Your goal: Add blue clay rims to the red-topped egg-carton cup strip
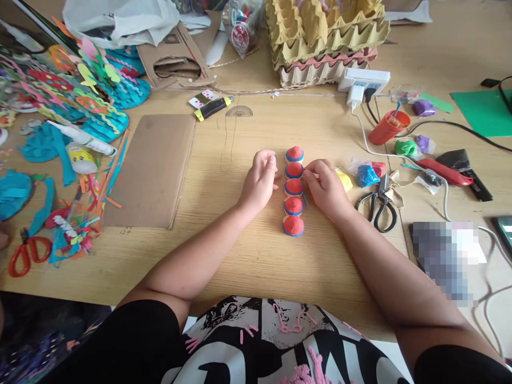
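A row of several small egg-carton cups (pixel 294 188) runs away from me, joined or touching end to end. Each is topped with red clay, and a blue band circles its edge. My left hand (pixel 260 181) hovers just left of the row, fingers loosely curled and apart, with nothing visible in it. On the right side, my right hand (pixel 326 186) has thumb and forefinger pinched together beside the second cup from the far end. A thin blue clay strand (pixel 305 200) hangs below those fingertips, next to the third cup. The fingertips partly hide its upper end.
Right of my hand lie yellow clay (pixel 344 180), blue clay (pixel 367 175) and black-handled pliers (pixel 379 205). A red cup (pixel 389 128) and a power strip (pixel 365 80) stand behind. Cardboard (pixel 150 170) and paper crafts (pixel 100 101) cover the left. Egg trays (pixel 328 37) are stacked at the back.
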The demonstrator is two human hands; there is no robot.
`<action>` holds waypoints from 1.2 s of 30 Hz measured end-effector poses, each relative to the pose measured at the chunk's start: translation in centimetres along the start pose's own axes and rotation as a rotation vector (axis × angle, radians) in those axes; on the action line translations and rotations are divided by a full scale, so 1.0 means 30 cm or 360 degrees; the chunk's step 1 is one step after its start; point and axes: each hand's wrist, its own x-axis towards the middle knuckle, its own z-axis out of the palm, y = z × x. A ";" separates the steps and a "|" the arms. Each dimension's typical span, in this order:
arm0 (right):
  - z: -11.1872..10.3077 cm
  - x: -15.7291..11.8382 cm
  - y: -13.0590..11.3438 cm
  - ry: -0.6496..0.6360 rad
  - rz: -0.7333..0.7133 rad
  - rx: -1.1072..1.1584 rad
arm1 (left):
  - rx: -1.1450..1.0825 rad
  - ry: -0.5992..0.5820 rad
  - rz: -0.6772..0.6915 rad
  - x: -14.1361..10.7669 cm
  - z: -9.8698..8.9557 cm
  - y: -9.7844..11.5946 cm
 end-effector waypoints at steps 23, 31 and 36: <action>-0.013 -0.019 -0.014 -0.0035 0.0636 0.0397 | 0.0140 -0.0009 0.0229 -0.009 0.002 -0.025; -0.051 -0.006 0.030 0.0084 0.0610 -0.0009 | 0.0079 -0.0004 0.0165 0.010 -0.010 -0.035; -0.074 -0.012 -0.013 0.0050 0.0503 -0.0444 | 0.0347 -0.0020 0.0387 -0.012 -0.016 -0.020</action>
